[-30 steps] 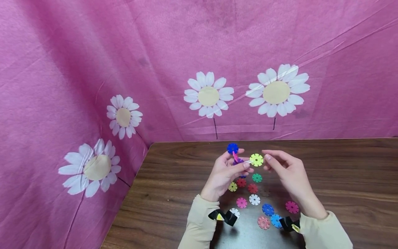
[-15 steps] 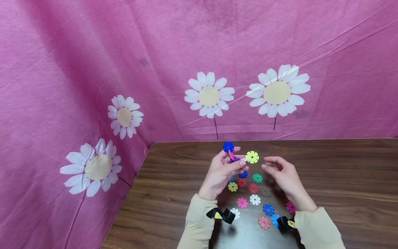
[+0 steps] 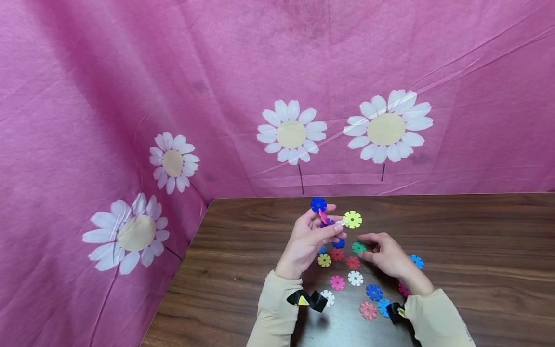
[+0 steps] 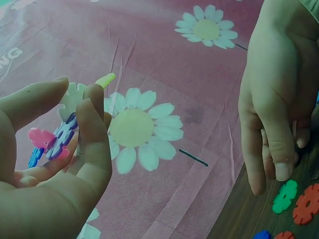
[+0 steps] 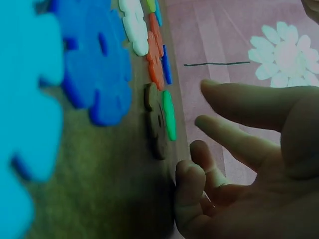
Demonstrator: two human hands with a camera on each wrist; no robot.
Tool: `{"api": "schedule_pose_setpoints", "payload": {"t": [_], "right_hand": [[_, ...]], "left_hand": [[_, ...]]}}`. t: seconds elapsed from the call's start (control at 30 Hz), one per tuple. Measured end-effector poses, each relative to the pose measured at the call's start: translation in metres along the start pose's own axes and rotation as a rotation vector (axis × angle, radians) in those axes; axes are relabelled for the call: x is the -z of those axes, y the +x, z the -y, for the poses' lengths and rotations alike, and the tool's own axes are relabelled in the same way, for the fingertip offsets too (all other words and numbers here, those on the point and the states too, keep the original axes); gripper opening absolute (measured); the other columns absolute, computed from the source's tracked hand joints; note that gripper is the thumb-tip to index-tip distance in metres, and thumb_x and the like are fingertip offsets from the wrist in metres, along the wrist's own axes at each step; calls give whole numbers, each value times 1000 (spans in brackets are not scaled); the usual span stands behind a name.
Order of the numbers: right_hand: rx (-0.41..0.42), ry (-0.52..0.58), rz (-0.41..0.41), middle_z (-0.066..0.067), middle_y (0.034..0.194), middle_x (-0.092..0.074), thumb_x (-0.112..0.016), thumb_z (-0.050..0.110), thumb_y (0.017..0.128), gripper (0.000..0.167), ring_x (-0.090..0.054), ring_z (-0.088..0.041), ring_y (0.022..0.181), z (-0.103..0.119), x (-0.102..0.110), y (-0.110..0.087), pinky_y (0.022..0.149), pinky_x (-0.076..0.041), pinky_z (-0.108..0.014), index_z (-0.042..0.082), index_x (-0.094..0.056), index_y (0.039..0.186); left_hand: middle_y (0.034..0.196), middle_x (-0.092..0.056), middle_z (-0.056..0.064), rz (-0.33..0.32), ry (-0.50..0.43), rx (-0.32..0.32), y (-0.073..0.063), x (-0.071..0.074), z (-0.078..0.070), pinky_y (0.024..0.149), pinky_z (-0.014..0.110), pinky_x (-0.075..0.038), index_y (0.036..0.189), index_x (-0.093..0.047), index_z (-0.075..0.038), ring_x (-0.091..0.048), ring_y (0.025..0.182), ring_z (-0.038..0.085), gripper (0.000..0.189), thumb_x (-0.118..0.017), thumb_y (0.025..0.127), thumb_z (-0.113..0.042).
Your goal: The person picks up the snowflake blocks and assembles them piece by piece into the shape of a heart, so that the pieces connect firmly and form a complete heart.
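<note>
My left hand [image 3: 307, 245] pinches a white notched disc [image 4: 73, 101] between thumb and fingers. Joined to it are a yellow disc [image 3: 352, 220], a purple disc [image 4: 62, 137], a pink disc [image 4: 41, 138] and a blue disc [image 3: 318, 205], held above the table as one chain. Lower and to the right, my right hand [image 3: 387, 255] reaches down with thumb and forefinger spread on either side of a green disc [image 3: 358, 247]. That green disc [image 5: 169, 115] lies flat, apart from the fingers in the right wrist view. Beside it lies a brown disc [image 5: 157, 122], covered by the hand in the head view.
Several loose discs lie on the wooden table [image 3: 234, 270], among them a red disc [image 3: 353, 262], a white disc [image 3: 355, 278], a dark blue disc [image 3: 374, 292] and a salmon disc [image 3: 368, 311]. Behind the table hangs a pink cloth [image 3: 234, 96] printed with daisies.
My right hand has left the yellow disc's side and come down to the green disc. With the joined discs, my left hand moved slightly left, then stayed put.
</note>
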State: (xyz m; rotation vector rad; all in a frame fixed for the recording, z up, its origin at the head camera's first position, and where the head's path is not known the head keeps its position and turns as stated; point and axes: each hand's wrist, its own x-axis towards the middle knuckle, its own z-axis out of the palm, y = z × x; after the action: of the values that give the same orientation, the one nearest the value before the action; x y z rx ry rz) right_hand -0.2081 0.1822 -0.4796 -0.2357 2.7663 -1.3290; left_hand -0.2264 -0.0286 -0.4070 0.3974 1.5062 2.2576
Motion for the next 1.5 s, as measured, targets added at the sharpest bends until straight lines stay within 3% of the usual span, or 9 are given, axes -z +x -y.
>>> {"api": "schedule_pose_setpoints", "payload": {"t": [0.27,0.53,0.8,1.27,1.5], "right_hand": [[7,-124,103,-22,109,-52,-73,17,82,52,-47,-33,98,2,0,-5,79,-43,-44,-6,-58,126],[23,-160,72,-14,98,-60,-74,12,79,37,-53,-25,90,1,1,-4,74,-47,-42,-3,-67,112],[-32,-188,41,-11,89,-58,-72,4,78,24,-53,-25,85,3,2,-4,73,-47,-44,-2,-66,101],[-79,-191,44,-12,88,-55,-73,3,76,25,-50,-26,84,4,2,-2,73,-47,-45,-2,-62,98],[-100,-171,46,-9,84,-53,-75,2,74,26,-48,-23,77,4,2,-3,68,-45,-37,1,-57,93]], "left_hand": [[110,-68,13,10,-6,-6,0,-1,-1,75,25,-56,131,-50,-3,-70,77,14,46,-60,88,7],[113,-66,17,15,1,-9,0,0,0,76,26,-56,131,-50,-3,-70,77,14,45,-60,88,7],[116,-65,22,4,-7,-11,1,1,0,75,25,-56,129,-51,-3,-70,77,14,44,-61,88,7],[113,-67,18,1,-16,-8,1,1,1,75,25,-57,129,-51,-4,-71,76,14,44,-62,87,7],[116,-66,18,-2,-5,0,1,1,1,79,27,-56,130,-51,-4,-71,77,14,44,-61,88,6]]}}
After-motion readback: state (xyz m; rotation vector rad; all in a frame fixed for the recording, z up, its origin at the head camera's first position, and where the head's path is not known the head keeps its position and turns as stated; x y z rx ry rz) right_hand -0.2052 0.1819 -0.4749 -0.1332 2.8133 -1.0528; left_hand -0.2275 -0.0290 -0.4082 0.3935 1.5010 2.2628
